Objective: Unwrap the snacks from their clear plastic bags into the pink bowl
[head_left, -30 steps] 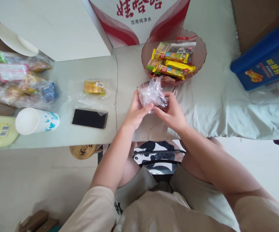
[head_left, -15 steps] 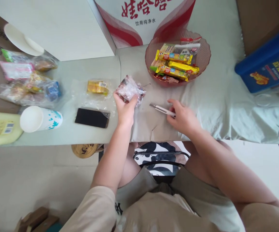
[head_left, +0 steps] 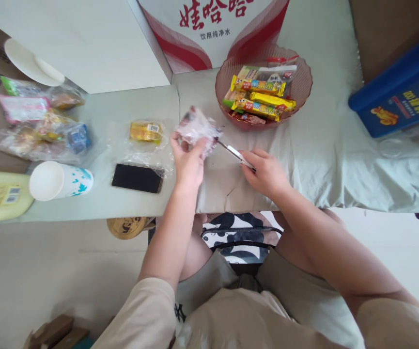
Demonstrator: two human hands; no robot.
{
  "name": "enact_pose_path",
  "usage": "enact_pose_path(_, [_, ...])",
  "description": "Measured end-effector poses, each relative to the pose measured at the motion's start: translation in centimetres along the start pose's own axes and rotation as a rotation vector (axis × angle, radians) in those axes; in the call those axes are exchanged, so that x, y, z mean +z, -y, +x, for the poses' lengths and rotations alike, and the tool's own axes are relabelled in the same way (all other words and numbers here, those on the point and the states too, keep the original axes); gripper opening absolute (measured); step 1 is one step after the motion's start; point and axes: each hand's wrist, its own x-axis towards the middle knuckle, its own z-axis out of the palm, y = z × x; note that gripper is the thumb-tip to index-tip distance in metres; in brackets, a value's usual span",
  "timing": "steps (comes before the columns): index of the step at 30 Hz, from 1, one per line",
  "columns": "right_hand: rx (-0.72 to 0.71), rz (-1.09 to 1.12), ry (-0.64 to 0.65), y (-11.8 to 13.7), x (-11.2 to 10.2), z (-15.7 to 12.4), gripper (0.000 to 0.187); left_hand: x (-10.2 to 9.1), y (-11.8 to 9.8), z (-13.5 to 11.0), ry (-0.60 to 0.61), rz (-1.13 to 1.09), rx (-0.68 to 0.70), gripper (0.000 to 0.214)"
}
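Note:
My left hand (head_left: 189, 157) is closed on a crumpled clear plastic package (head_left: 195, 127) with dark reddish-brown patches, slightly blurred. What is inside the package I cannot make out. My right hand (head_left: 265, 172) grips a utility knife (head_left: 236, 153) with a white handle. Its blade points up and left, and the tip meets or overlaps the package's lower right edge; whether it has gone in is not visible. Left of my left hand lie a yellow-wrapped snack (head_left: 146, 132) on clear plastic and a black phone (head_left: 137, 178).
A pink glass bowl (head_left: 227, 114) of packaged snacks stands behind my right hand. Several bagged snacks (head_left: 42, 121), a paper cup (head_left: 62, 181) and a pale yellow bottle (head_left: 2, 196) occupy the left. Toward the right are a blue container (head_left: 394, 97) and a clear plastic cup (head_left: 412, 143).
My right hand has moved left and slightly up, bringing the knife blade to the package. My left hand has tilted the package and lifted it a little.

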Motion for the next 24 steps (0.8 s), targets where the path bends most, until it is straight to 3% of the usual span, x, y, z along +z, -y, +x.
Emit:
enact_pose_path(3, [0.091, -0.074, 0.002, -0.7, -0.4, 0.1, 0.037, -1.4, -0.2, 0.9, -0.007, -0.02, -0.03, 0.037])
enact_pose_path(6, [0.132, -0.101, -0.098, -1.3, -0.7, 0.4, 0.041, -1.3, -0.2, 0.3, 0.013, -0.003, -0.086, 0.044])
enact_pose_path(9, [0.025, -0.03, -0.184, -1.3, -0.8, 0.7, 0.045, -0.6, -0.5, -0.9, 0.07, 0.146, -0.084, 0.045])
enact_pose_path(13, [-0.113, 0.116, -0.114, -0.5, -0.7, 0.6, 0.056, -0.2, -1.3, -1.8, 0.126, 0.233, 0.07, 0.049])
enact_pose_path(16, [-0.156, 0.168, -0.112, -0.2, -0.6, 0.6, 0.055, -0.3, -1.6, -1.7, 0.202, 0.208, 0.061, 0.052])
enact_pose_path(18, [-0.153, 0.178, -0.123, -0.3, -0.6, 0.6, 0.041, -0.7, -1.5, -1.3, 0.151, 0.186, -0.005, 0.04])
enact_pose_path(21, [-0.132, 0.176, -0.146, -0.8, -0.7, 0.7, 0.015, -2.0, -0.9, -0.3, -0.027, 0.145, -0.083, 0.023])
enact_pose_path(24, [-0.017, 0.146, -0.326, -1.5, -1.5, 0.7, 0.016, -3.4, -0.6, 0.6, -0.198, 0.208, -0.045, 0.019])
